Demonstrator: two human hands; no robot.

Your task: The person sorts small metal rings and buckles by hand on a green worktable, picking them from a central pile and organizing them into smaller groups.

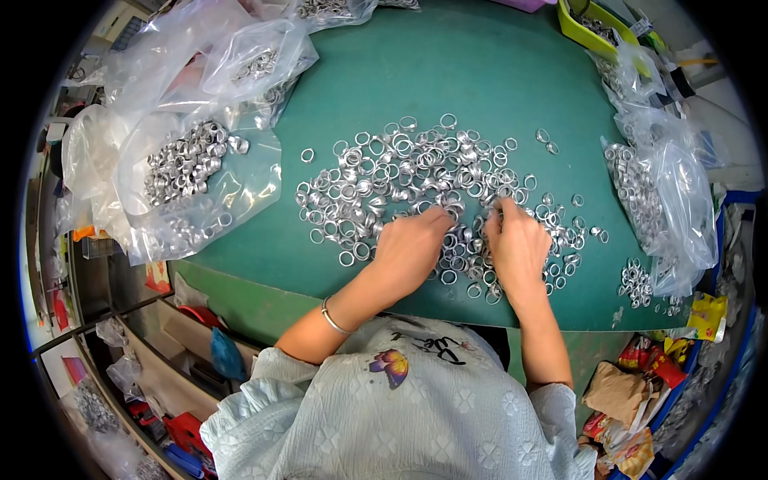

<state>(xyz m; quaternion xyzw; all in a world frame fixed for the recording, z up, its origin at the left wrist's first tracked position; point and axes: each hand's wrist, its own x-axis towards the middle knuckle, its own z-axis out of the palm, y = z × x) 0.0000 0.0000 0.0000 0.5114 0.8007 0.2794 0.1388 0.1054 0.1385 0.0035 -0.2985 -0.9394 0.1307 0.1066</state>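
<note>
A loose heap of small silver metal rings is spread over the middle of a green mat. My left hand rests on the near edge of the heap, fingers curled down among the rings. My right hand lies just beside it, fingertips pinched into the rings at the heap's centre. Whether either hand grips a ring is hidden by the fingers. A thin silver bangle sits on my left wrist.
Clear plastic bags of the same rings lie at the left and right of the mat. A yellow-green tray stands at the back right. Shelves with red and blue items are below left; crumpled wrappers lie lower right.
</note>
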